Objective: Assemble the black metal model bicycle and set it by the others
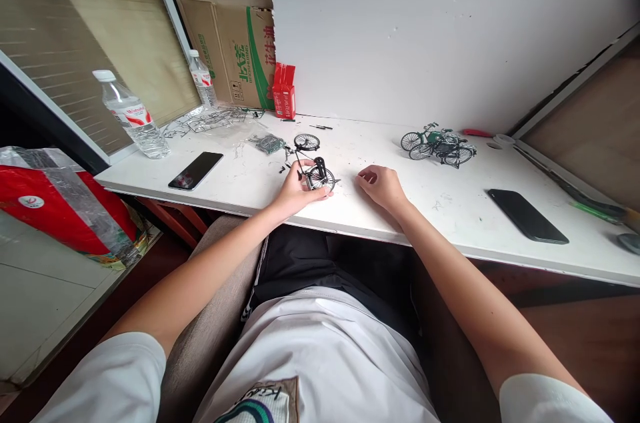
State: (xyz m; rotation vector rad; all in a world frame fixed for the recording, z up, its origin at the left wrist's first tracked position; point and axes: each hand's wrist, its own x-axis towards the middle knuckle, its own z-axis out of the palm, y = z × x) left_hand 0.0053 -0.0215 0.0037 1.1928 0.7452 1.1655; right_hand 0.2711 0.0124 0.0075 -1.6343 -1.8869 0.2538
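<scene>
A small black model bicycle (311, 161) stands on the white tabletop (450, 203), partly built, its front wheel pointing away from me. My left hand (299, 190) is closed around its rear wheel and frame. My right hand (381, 185) rests on the table just right of the model, fingers curled with the tips pinched together; whether anything is in them is too small to see. Small dark parts lie scattered by the model.
A finished green model bicycle (438, 145) stands at the back right. Two black phones (195, 170) (527, 215) lie on the table. Water bottles (132, 115), a red box (283, 92), a cardboard carton (240, 54) and empty plastic part frames (215, 119) sit at the back left.
</scene>
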